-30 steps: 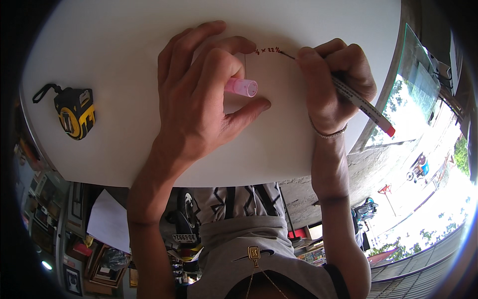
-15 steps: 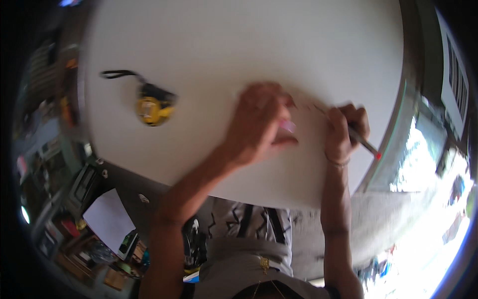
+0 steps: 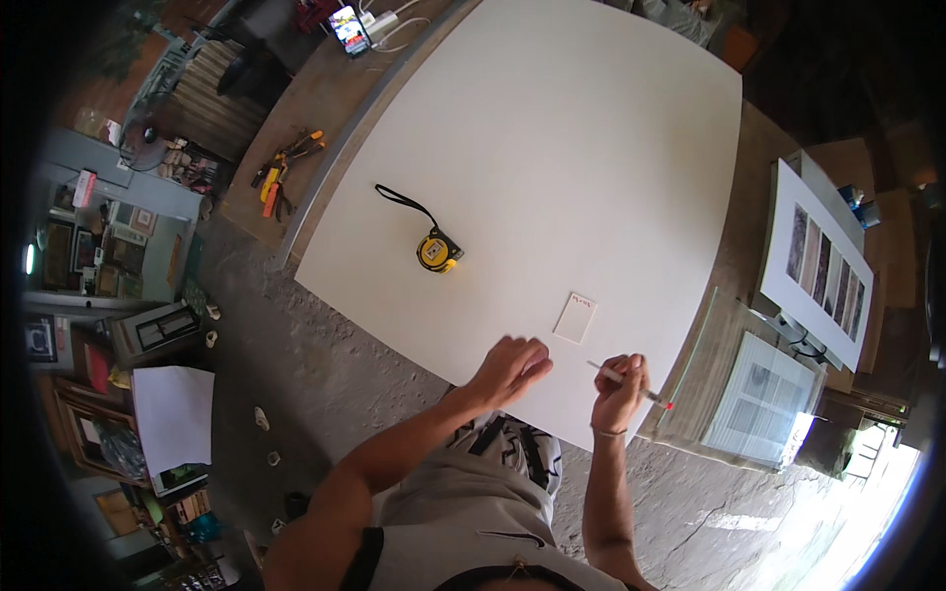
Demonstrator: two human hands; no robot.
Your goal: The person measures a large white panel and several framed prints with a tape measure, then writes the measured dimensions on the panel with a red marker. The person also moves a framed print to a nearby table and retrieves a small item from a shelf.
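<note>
A large white board [image 3: 552, 148] lies flat before me. My left hand [image 3: 509, 365] rests on its near edge with the fingers curled; nothing shows in it. My right hand [image 3: 621, 379] holds a thin pencil [image 3: 627, 382] with a red end, just over the board's near edge. A small pale card [image 3: 574, 317] lies on the board just beyond both hands, touched by neither. A yellow and black tape measure [image 3: 438, 250] with a black strap sits on the board farther left.
Orange-handled pliers [image 3: 281, 169] lie on the wooden bench beside the board at the left. A phone [image 3: 351, 30] sits at the far edge. Framed prints [image 3: 813, 266] and a glass sheet [image 3: 749, 384] lie at the right. The floor below is cracked concrete.
The view has pulled far back from the board. My left hand has come off the small card and back to the near edge. My right hand has lifted the pencil from the marks.
</note>
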